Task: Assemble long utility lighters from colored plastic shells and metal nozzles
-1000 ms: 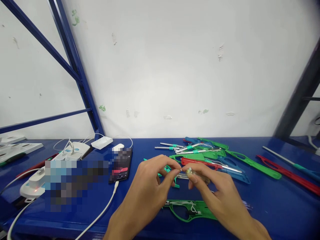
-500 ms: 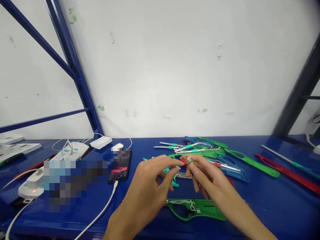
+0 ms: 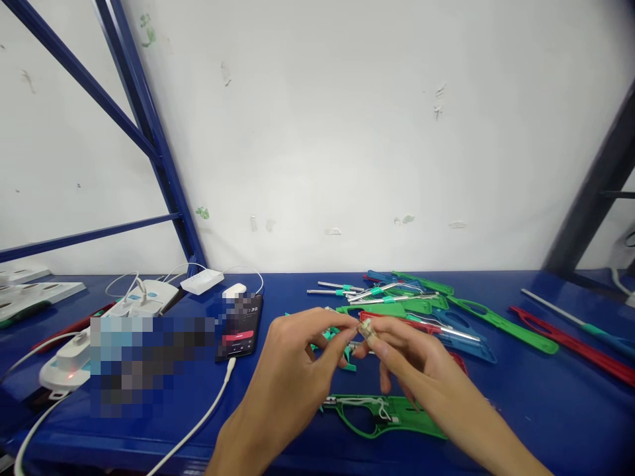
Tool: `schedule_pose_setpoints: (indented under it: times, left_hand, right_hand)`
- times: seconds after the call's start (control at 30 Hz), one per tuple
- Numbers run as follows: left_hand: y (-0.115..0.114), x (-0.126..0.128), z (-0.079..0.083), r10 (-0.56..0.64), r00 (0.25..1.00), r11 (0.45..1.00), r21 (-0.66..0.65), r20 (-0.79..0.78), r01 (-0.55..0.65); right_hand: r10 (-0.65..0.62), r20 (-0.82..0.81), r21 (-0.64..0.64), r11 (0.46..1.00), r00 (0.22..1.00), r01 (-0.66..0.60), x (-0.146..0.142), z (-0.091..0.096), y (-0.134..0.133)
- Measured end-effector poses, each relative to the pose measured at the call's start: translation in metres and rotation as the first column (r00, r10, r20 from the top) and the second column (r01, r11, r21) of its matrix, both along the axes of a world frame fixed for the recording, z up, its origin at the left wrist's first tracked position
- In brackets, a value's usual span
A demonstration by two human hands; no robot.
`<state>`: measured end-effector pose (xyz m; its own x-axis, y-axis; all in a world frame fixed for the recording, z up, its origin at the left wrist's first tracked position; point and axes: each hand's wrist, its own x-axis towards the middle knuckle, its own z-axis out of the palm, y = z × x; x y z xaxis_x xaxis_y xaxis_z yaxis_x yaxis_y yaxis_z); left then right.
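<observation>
The part [image 3: 368, 330], a small pale piece, is in the air above the middle of the table [image 3: 546, 413], between the hands. A white wall [image 3: 337, 132] stands beyond the back edge, and a blue post [image 3: 170, 192] rises at that edge, left of the middle. On the table, a pile [image 3: 421, 306] of coloured shells and metal rods spreads near the back edge, right of the middle; a red shell [image 3: 570, 345] lies aslant near the right edge. Close to the front edge, below the hands, lies a green shell [image 3: 404, 418], its open side up and white wires [image 3: 364, 400] showing in it. A phone [image 3: 241, 334] lies left of the hands.

The right hand [image 3: 421, 360] pinches the part between thumb and index, the other fingers loosely curled beneath. The left hand [image 3: 297, 354] brings thumb and index almost together at the part's left end; I cannot tell if they grip it or only touch it.

The step in hand looks like close fingertip work on the part. In my judgement, the next move calls for a firm right pinch and slight, light pressure from the left fingertips.
</observation>
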<state>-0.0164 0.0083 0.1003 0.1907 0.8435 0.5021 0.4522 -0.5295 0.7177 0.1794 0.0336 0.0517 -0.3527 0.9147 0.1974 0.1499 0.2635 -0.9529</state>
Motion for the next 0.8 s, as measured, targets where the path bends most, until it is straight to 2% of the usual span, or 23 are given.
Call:
schedule_pose_setpoints:
  times: [0.2, 0.43, 0.8]
  left_hand:
    - [0.0015, 0.0, -0.0019, 0.019, 0.999, 1.0, -0.004, 0.048, -0.019]
    - [0.0008, -0.001, -0.0028, 0.016, 1.0, 1.0, -0.008, -0.017, -0.017]
    - [0.0005, -0.0015, -0.0031, -0.042, 0.997, 0.999, 0.018, -0.062, 0.043]
  right_hand:
    - [-0.025, 0.072, 0.017, 1.0, 0.997, 0.024, 0.0016, 0.0017, -0.0049]
    - [-0.045, 0.072, 0.087, 0.995, 0.996, 0.038, 0.0033, 0.0003, -0.0034]
    - [-0.042, 0.066, 0.06, 0.997, 0.997, 0.038, 0.0035, -0.0007, -0.005]
